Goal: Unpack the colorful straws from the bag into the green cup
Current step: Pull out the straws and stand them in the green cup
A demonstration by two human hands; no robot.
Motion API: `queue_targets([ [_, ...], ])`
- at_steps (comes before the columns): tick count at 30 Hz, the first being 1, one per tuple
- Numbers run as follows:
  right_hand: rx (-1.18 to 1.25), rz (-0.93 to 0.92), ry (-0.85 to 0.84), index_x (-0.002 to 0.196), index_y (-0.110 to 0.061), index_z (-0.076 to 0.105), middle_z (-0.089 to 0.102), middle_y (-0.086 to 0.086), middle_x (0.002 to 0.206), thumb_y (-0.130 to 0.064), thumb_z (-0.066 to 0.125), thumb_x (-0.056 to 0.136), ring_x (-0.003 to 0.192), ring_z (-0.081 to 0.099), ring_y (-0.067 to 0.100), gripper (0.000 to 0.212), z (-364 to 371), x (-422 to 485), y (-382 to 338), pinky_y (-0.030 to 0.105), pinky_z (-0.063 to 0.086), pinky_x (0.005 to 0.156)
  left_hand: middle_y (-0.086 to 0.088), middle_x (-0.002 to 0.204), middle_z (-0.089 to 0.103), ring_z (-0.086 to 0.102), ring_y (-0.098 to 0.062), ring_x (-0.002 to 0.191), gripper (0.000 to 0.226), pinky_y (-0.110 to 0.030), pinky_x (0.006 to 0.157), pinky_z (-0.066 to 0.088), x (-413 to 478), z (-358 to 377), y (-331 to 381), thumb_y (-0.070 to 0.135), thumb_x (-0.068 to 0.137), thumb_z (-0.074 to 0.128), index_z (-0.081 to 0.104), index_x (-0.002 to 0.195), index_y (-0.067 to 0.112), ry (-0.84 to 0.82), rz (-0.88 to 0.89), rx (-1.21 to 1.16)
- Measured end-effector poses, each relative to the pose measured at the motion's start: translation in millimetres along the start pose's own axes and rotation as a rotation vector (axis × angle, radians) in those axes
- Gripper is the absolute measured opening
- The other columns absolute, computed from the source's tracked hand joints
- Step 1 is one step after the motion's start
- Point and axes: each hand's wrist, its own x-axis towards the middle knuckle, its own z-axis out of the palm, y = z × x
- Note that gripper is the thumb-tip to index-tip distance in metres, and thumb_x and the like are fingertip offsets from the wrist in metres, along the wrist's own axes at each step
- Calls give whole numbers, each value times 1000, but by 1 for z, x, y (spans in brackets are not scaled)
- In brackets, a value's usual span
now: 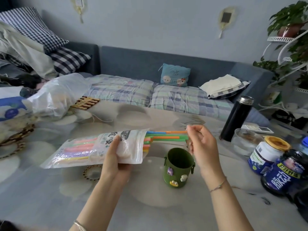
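A clear plastic bag (80, 147) of colorful straws lies level above the table, its open end pointing right. My left hand (116, 155) grips the bag near that opening. Several straws (166, 135) in orange, green and blue stick partway out of the bag. My right hand (200, 144) pinches their right ends between thumb and fingers. The green cup (178, 167), with small cartoon charms on its front, stands upright on the table below the straws and between my hands. Its inside looks dark and holds nothing I can see.
A black thermos (236, 117) stands at the right, with a glass bowl (246, 140) and dark blue jars (270, 155) near the right edge. A large plastic bag (55, 95) and woven mats lie at the left. A sofa runs behind the table.
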Motion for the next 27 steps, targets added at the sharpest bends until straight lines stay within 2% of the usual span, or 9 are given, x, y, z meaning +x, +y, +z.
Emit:
queue_targets([
  [2, 108, 134, -43, 97, -15, 57, 52, -10, 54, -51, 67, 71, 45, 42, 8, 46, 2, -3, -2, 19, 34, 38, -16, 100, 75, 73, -31, 88, 25, -56, 80, 57, -1, 1, -5, 28, 91, 59, 73, 79, 12, -35, -24, 24],
  [4, 139, 229, -131, 101, -21, 59, 57, -7, 62, -57, 72, 62, 47, 44, 10, 55, 12, -9, 0, 20, 35, 39, -14, 110, 72, 67, -32, 103, 18, -58, 98, 48, -4, 5, -16, 29, 89, 62, 72, 85, 14, -39, -62, 47],
  [7, 107, 204, -92, 86, -17, 64, 51, -4, 51, -39, 66, 81, 42, 41, 10, 23, 24, -14, 5, 23, 31, 42, -5, 94, 75, 65, -28, 105, 24, -55, 107, 41, -5, 10, -26, 28, 88, 63, 77, 70, 19, -41, -69, 34],
  [9, 148, 122, 64, 72, -15, 63, 43, -8, 42, -26, 56, 91, 37, 37, 9, 23, 17, -11, 4, 22, 27, 40, -5, 86, 74, 69, -26, 96, 34, -56, 98, 48, -4, 11, -26, 27, 89, 62, 74, 58, 20, -52, -48, -32],
  [11, 280, 47, 231, 63, -20, 65, 51, -8, 44, -26, 52, 94, 37, 41, 4, 34, 3, -6, -1, 16, 29, 37, -10, 89, 75, 72, -28, 88, 29, -57, 84, 55, -2, 11, -21, 25, 90, 60, 73, 66, 18, -64, -24, -90],
  [13, 333, 0, 294, 68, -25, 70, 64, -10, 60, -38, 56, 89, 44, 49, 0, 29, -6, -5, -4, 11, 33, 38, -12, 106, 73, 68, -29, 104, 14, -58, 92, 51, 3, 10, -19, 24, 91, 59, 70, 91, 14, -35, -24, -107],
  [17, 222, 104, 116, 94, -13, 66, 40, -6, 52, -45, 65, 78, 43, 35, 8, 36, 10, -6, 0, 16, 27, 37, -16, 132, 62, 56, -31, 126, 15, -56, 109, 39, 2, 17, -31, 25, 91, 60, 67, 95, 12, -52, -82, -71],
  [19, 97, 123, 95, 79, -17, 67, 45, -3, 53, -36, 62, 86, 42, 36, 9, 21, 21, -7, 3, 16, 30, 38, -14, 123, 68, 63, -29, 116, 17, -52, 106, 44, -2, 21, -40, 25, 89, 62, 72, 91, 12, -77, -115, -45],
  [27, 165, -58, 373, 44, -24, 64, 65, -9, 49, -30, 49, 94, 33, 42, 0, 53, -32, 21, -32, 11, 29, 33, -11, 122, 66, 60, -25, 120, 27, -49, 109, 41, 6, 16, -33, 20, 90, 61, 62, 114, 8, 63, -90, -114],
])
